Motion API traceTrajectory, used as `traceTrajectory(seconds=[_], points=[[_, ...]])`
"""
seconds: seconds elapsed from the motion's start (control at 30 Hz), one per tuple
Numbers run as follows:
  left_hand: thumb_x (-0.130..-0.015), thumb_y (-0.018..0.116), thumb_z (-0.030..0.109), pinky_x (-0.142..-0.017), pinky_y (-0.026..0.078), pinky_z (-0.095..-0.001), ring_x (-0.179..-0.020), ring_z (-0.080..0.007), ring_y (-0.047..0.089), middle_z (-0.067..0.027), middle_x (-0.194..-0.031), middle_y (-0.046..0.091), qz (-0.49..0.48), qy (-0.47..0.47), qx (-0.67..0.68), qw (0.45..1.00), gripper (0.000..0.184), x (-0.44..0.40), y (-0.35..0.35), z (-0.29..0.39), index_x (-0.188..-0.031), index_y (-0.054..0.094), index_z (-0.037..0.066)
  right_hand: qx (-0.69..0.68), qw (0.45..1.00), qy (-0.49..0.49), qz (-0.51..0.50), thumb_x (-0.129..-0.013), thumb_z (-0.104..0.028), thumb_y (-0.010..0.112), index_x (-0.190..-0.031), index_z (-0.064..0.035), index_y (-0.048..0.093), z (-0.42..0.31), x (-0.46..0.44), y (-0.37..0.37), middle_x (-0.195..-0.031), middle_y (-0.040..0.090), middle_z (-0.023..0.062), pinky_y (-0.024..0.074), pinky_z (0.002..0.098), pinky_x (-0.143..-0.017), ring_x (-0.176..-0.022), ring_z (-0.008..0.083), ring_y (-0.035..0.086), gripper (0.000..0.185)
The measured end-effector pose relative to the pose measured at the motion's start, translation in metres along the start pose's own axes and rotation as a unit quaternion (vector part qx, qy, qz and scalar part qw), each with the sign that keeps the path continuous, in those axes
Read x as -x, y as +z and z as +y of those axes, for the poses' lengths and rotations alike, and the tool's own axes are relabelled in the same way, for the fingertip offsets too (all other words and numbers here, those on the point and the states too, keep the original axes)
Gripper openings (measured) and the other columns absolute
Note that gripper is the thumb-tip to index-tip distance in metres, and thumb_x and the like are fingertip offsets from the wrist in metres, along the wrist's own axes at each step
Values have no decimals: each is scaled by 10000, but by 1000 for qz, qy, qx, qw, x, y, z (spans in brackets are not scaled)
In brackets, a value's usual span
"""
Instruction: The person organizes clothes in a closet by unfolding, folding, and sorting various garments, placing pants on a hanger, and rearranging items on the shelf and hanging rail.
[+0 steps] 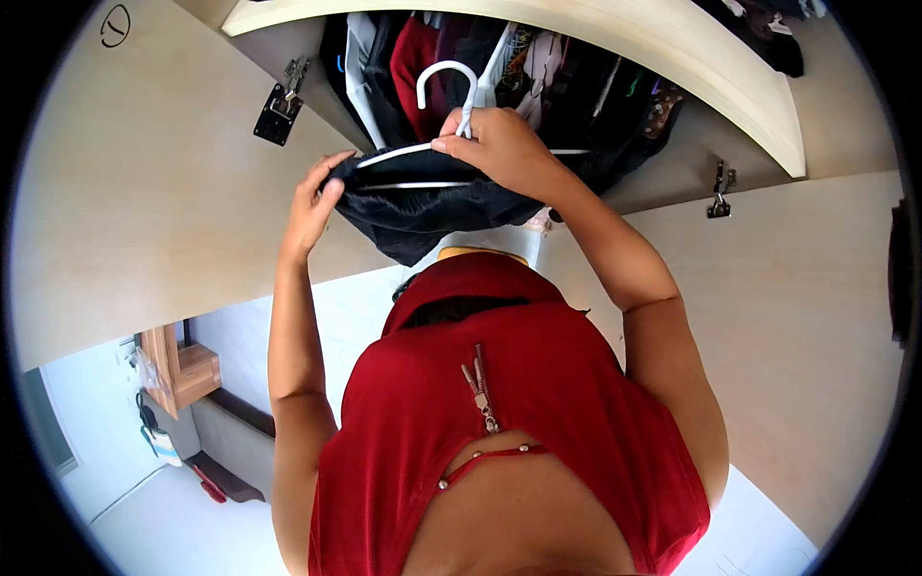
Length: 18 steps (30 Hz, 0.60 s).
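My right hand (499, 146) grips a white clothes hanger (394, 154) just below its hook, thumb and fingers closed around it. A black garment (423, 206) hangs around the hanger, with the hanger's bars showing through its opening. At the garment's left end, my left hand (315, 200) pinches the black cloth between thumb and fingers. The hook points up and is apart from any rail I can see. Folds hide most of the garment's shape.
Behind my hands, several clothes, among them a red garment (413, 77), hang in an open wardrobe. A curved pale shelf edge (595, 43) crosses above. Open doors with hinges (279, 104) stand on both sides. Wooden furniture (182, 370) is at lower left.
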<state>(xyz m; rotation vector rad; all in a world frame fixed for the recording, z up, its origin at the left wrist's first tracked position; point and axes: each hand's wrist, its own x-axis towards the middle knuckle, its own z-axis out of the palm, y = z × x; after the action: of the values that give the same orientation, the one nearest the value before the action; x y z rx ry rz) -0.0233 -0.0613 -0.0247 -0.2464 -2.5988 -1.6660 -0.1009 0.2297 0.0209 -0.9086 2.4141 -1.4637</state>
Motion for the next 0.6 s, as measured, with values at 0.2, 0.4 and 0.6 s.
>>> traceTrajectory(seconds=[0.2,0.4,0.6], points=[[-730,766,228,-931,432,-372,-1063,-305,566,-155,-1125,620,-63,30,-155,985,511,9,13,16,-1164,598,18,-35,997,63,-34,-887,-225,616,-929,-23,652,-1,29,3,-705,638,105,466,312,-629,-654,174,616,209],[-779,666,32,-703,464,-385,-757,-341,577,-149,-812,619,-60,102,-169,978,126,4,47,19,-884,613,-12,-61,994,65,-56,-864,-276,620,-1065,-37,617,-7,67,-3,-860,661,169,487,380,-743,-806,311,654,312],[-748,671,14,-670,459,-356,-708,-291,579,-138,-766,609,-65,94,-136,984,124,-9,49,13,-857,622,-20,232,971,36,46,-816,-238,698,-1298,-97,539,27,148,-57,-1204,580,111,397,437,-965,-1133,313,526,526]])
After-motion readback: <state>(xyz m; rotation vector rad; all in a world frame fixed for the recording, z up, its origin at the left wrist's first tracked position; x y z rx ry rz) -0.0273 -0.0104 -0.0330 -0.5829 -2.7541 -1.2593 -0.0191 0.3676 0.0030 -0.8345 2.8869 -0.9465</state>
